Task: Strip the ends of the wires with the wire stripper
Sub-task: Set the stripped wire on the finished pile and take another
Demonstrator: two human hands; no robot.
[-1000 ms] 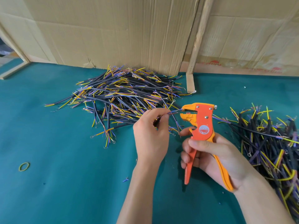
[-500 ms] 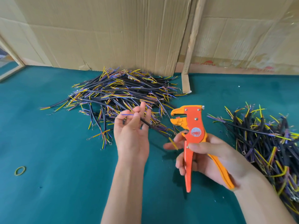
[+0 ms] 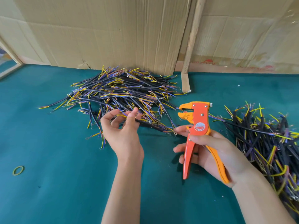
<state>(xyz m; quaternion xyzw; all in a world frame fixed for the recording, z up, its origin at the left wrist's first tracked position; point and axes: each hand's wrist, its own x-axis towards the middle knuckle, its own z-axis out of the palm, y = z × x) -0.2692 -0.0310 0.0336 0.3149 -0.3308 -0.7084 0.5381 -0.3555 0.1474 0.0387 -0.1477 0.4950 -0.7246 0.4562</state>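
Black and thin, one wire [image 3: 152, 126] lies slanted just right of the middle of the frame. The left hand [image 3: 123, 135] holds its upper end, pinching it between the thumb and the first fingers [image 3: 131, 114]. The other fingers are loose and spread. The far end of the wire, with its little metal rings, sits near the fingertips of the right hand [image 3: 210, 151].

The right hand is curled around the handles of the orange wire stripper [image 3: 196, 125]. The tool stands upright right of the middle, and its mouth is open and points left. No wire is in the mouth yet.

Behind the left hand, in the upper middle of the frame, is the big pile of wires [image 3: 123, 92]. At the right edge is a second pile [image 3: 267, 139]. A yellow rubber band [image 3: 18, 170] lies at the lower left on the green table [image 3: 56, 183].

What could go wrong? The pinch is light, so the wire could slip out and fall. The held wire is close to the big pile, so other wires might snag and come along. If the end goes too deep into the mouth, too much cover may come off, or the thin strands inside may get cut. Fingers near the open mouth could get nipped when the handles squeeze.
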